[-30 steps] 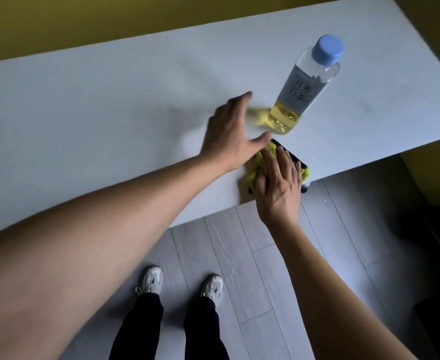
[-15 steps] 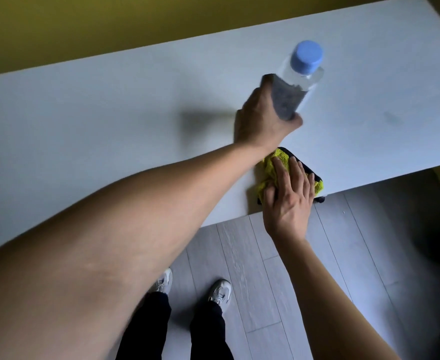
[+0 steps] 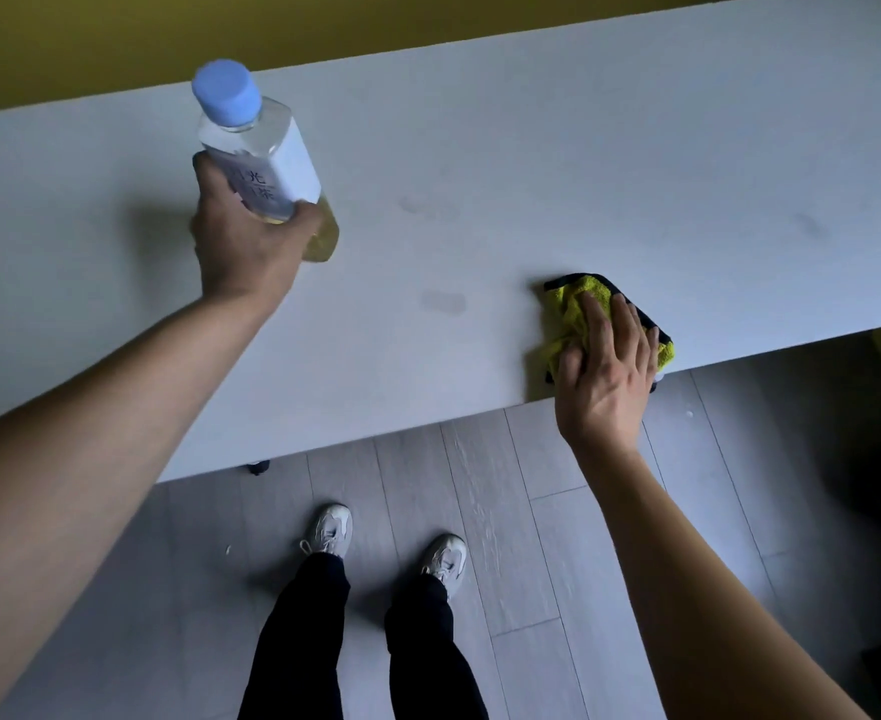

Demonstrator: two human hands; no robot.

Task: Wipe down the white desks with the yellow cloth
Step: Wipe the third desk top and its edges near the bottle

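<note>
The white desk (image 3: 531, 163) runs across the upper half of the view. A crumpled yellow cloth (image 3: 570, 309) with a black edge lies near the desk's front edge at the right. My right hand (image 3: 607, 371) presses down on it with straight, spread fingers. My left hand (image 3: 243, 241) grips a clear bottle (image 3: 261, 158) with a blue cap and a little yellow liquid, held tilted above the desk's left part.
Faint smudges (image 3: 443, 301) mark the desk between the hands, and another sits at the far right. A yellow wall lies behind the desk. Below the front edge is grey plank floor (image 3: 506, 511), with my legs and white shoes (image 3: 331, 530).
My left hand took hold of the bottle, lifted it and carried it left across the desk. My right hand stayed pressed on the cloth at the front edge.
</note>
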